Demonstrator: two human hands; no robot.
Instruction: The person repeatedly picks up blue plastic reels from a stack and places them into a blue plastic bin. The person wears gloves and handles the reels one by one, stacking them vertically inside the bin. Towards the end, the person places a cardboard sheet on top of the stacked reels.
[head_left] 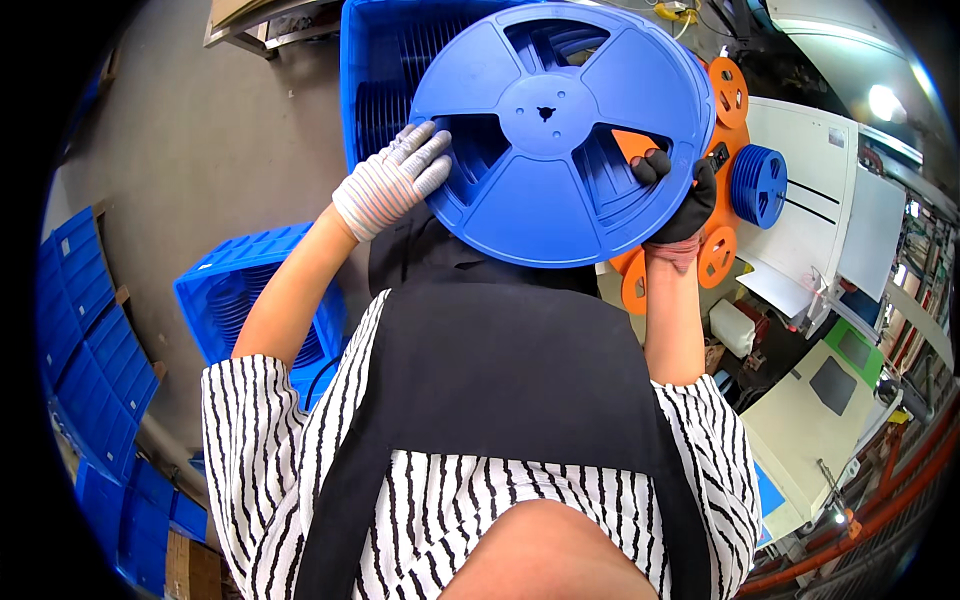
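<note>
A large blue reel [545, 215] faces up in front of my chest. It has a round hub with a small central hole and wide cut-out windows; more blue rims show behind it, like a stack. My right hand [690, 205], in a black glove with a reddish cuff, grips the reel's right edge, with fingertips showing through a window. On the left edge, my left hand [395, 180] in a white striped glove lies with its fingers stretched out flat against the rim. Its thumb is hidden.
Behind the reel stands a blue crate [352, 100] holding dark upright discs. Another blue crate [190, 290] with discs sits near my left elbow. At right are an orange machine [728, 90] with round wheels, a smaller blue reel [757, 187] on a rod, and a pale bench [800, 430].
</note>
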